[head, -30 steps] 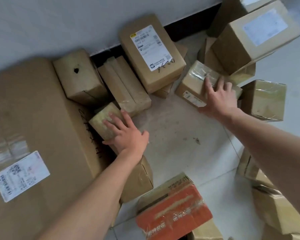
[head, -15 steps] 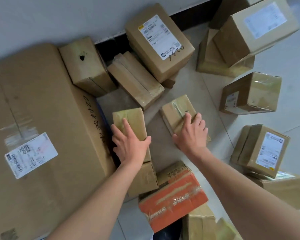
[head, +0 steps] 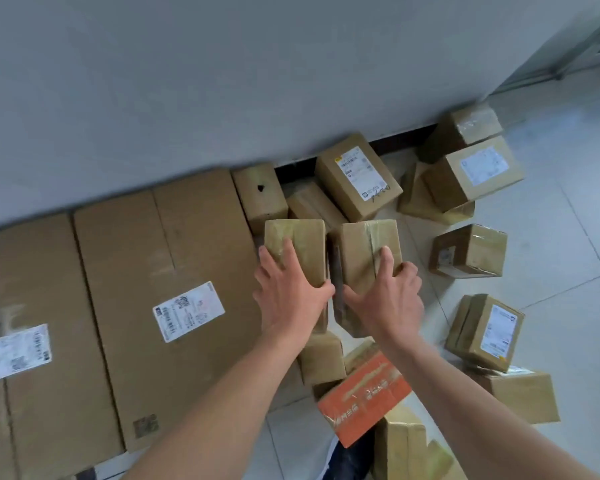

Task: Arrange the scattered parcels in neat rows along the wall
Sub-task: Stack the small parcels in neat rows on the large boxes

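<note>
Two small tape-wrapped brown parcels, left parcel (head: pixel 296 249) and right parcel (head: pixel 367 252), side by side on the floor (head: pixel 551 258), each clasped by left hand (head: pixel 289 296) and right hand (head: pixel 386 296) respectively.

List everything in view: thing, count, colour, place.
Large flat cartons: two, brown, along the wall at left.
Held parcels: two, brown and taped, side by side at centre, one under each hand.
Labelled box: one, brown, tilted near the skirting.
Orange box: one, near bottom centre.
Other parcels: about ten, brown, scattered at right and around the centre.
Wall: grey, top.
Floor: pale tiles, right.
Left hand: gripping the left held parcel.
Right hand: gripping the right held parcel.
</note>
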